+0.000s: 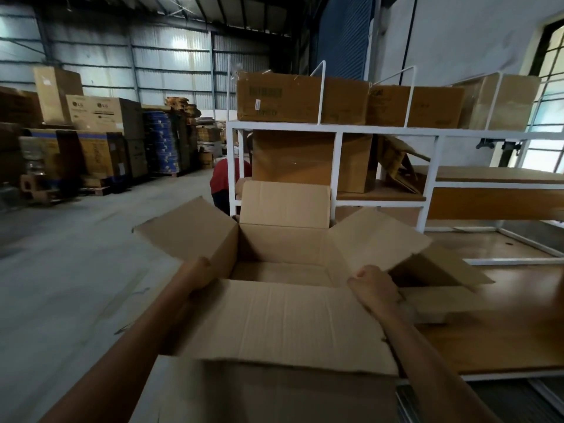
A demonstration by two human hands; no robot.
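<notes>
An open brown cardboard box (283, 319) stands right in front of me with all its flaps spread outward, and its inside looks empty. My left hand (198, 274) holds the box at its left side, under the left flap, with the fingers hidden behind the cardboard. My right hand (374, 285) grips the right wall of the box at its near corner, fingers curled over the edge. The near flap lies toward me between my forearms.
A wooden table top (488, 340) lies to the right under the box. A white metal shelf rack (335, 129) with several cardboard boxes stands behind. A person in red (227, 178) crouches beyond it. Stacked cartons (100, 138) line the far left across bare concrete floor.
</notes>
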